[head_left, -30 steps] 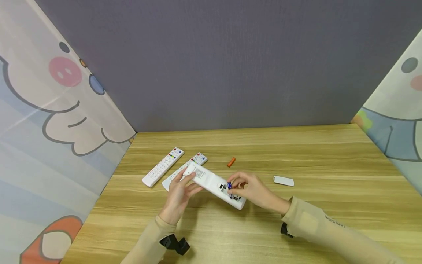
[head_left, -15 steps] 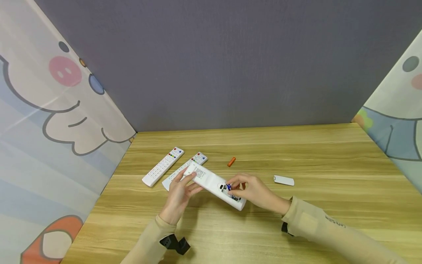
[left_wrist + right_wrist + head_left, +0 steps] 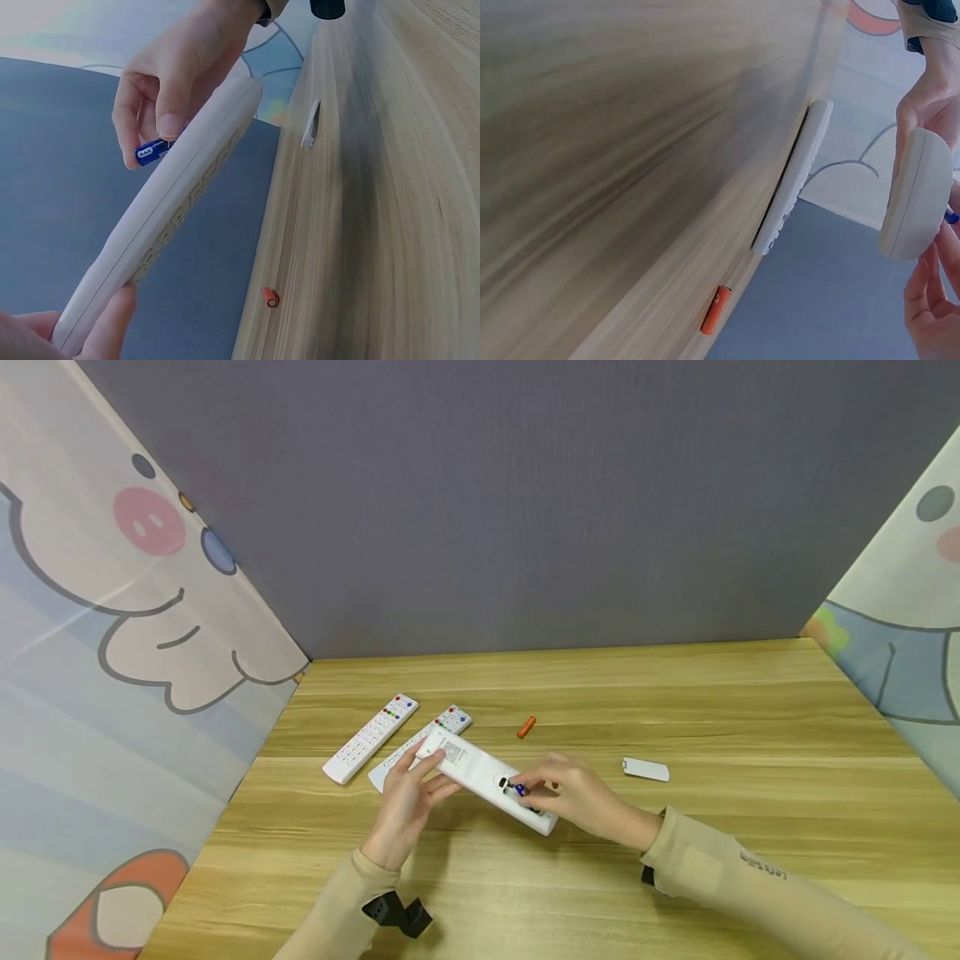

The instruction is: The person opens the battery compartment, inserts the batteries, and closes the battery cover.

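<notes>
My left hand [image 3: 403,810] grips a white remote control [image 3: 474,770] by its far-left end, its back turned up and the battery compartment uncovered. The remote is held up above the table. Over the compartment, my right hand [image 3: 573,792] pinches a blue AAA battery [image 3: 150,152] between thumb and fingers. In the left wrist view one end of the battery juts out past the remote's edge. The right fingers hide much of the compartment in the head view. In the right wrist view, the remote's end hides most of the battery [image 3: 951,216].
Two more white remotes lie buttons up at the left: one remote [image 3: 371,740] apart, another [image 3: 448,722] partly behind the held one. An orange battery [image 3: 527,727] lies on the wooden table [image 3: 720,710] behind the hands. To the right is a white battery cover [image 3: 646,769].
The blue battery has gone down from standing tilted above the compartment to lying lower in it, and the right fingers have come down with it. The left hand and remote have barely moved.
</notes>
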`<state>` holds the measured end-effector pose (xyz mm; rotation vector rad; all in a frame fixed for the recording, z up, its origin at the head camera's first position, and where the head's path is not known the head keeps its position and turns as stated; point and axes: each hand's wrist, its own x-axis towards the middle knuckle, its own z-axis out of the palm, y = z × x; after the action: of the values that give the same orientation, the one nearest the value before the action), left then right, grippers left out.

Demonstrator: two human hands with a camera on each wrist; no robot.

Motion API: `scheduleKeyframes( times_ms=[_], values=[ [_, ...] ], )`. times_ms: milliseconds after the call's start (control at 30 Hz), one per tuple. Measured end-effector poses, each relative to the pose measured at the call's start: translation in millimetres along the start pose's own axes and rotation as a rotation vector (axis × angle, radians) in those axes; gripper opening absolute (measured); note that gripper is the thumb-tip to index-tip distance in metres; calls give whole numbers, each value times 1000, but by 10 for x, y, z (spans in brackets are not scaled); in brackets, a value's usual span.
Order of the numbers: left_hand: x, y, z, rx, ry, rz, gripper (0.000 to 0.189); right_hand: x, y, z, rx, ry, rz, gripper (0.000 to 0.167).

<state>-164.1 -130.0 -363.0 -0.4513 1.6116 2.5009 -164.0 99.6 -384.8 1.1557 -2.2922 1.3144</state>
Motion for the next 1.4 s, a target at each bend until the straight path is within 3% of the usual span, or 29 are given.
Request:
scheduleKeyframes(
  times_ms=[167, 267, 533, 700, 1067, 1400],
  values=[
    [-3, 5, 0, 2, 1, 1, 47, -6, 20, 2, -99, -13, -120, 28],
    [-3, 5, 2, 2, -1, 5, 47, -19, 13, 3, -164, -42, -143, 32],
    [14, -4, -1, -12, -4, 20, 43, -88, -41, -21, -164, -212, 7, 59],
    [21, -5, 0, -11, 9, 14, 40, -123, -58, -20, -132, -302, 77, 63],
    [15, -11, 10, 0, -4, 2, 39, -174, -15, -9, -147, -251, 5, 61],
    [4, -8, 16, 7, -8, -10, 41, -187, 25, -18, -241, -189, -141, 58]
  ],
)
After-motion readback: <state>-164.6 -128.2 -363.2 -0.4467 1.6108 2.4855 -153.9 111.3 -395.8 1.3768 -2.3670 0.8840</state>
